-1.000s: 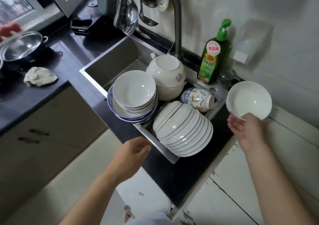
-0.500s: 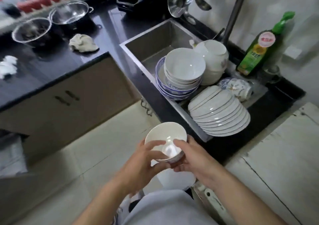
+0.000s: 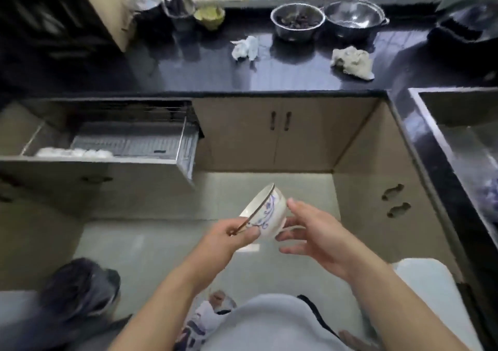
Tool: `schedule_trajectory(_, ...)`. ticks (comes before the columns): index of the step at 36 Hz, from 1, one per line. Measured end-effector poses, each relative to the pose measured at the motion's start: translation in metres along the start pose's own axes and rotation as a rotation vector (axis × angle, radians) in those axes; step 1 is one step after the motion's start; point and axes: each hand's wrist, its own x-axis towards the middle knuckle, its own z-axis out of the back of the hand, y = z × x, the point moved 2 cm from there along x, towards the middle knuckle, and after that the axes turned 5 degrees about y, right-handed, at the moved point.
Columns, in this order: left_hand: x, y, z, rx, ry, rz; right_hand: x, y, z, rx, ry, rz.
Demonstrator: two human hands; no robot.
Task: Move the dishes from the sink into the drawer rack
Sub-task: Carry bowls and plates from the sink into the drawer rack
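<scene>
A person stands in a kitchen corner, seen from above, holding a small white bowl (image 3: 265, 213) with a blue scroll pattern out in front of the body, over the pale tiled floor (image 3: 151, 245). The bowl is tipped on its side, its opening facing up and to the left. The left hand (image 3: 231, 239) pinches the bowl's lower rim between thumb and fingers. The right hand (image 3: 312, 232) is beside the bowl's base with fingers spread and relaxed; its fingertips are at or just off the base, and I cannot tell whether they touch.

The pulled-out drawer rack (image 3: 126, 142) lies ahead and to the left of the hands, higher in view and well apart from the bowl. It is a long wire basket whose long axis runs left to right, and a row of white dishes (image 3: 74, 152) already sits along its near left edge. The left hand is the nearer one to the rack, so it looks like the hand to carry the bowl across (a judgement, not something seen).

Behind the rack runs a glossy black table (image 3: 269, 73) holding two steel bowls (image 3: 297, 23), a crumpled white tissue (image 3: 245, 47) and a beige rag (image 3: 351, 62). The steel sink (image 3: 458, 113) shows at the far right edge. Tan cabinet doors (image 3: 280, 132) fill the corner.
</scene>
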Motion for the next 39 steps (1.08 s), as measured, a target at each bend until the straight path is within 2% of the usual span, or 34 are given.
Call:
schedule_trajectory(4,-0.027,0.005,0.095,0.062,-0.104,-0.024,0.047,0.018,-0.092,-0.036,0.093,-0.058)
schedule_trajectory(8,-0.049,0.014,0.163,0.246,-0.173,-0.04,0.082,0.036,-0.152,0.023,0.199,-0.131)
schedule_trajectory(18,-0.037,0.027,0.287,0.313,-0.255,-0.043,0.193,0.073,-0.237,0.07,0.301,-0.288)
schedule_trajectory(26,0.006,0.028,0.411,0.364,-0.342,0.048,0.325,0.124,-0.315,-0.041,0.326,-0.361)
schedule_trajectory(29,0.015,0.027,0.458,0.285,-0.435,0.109,0.371,0.148,-0.35,-0.088,0.325,-0.357)
schedule_trajectory(36,0.031,0.038,0.547,0.149,-0.819,0.193,0.473,0.197,-0.405,-0.155,0.306,-0.3)
schedule_trajectory(39,0.036,0.059,0.583,0.144,-0.852,0.299,0.517,0.194,-0.413,-0.205,0.243,-0.282)
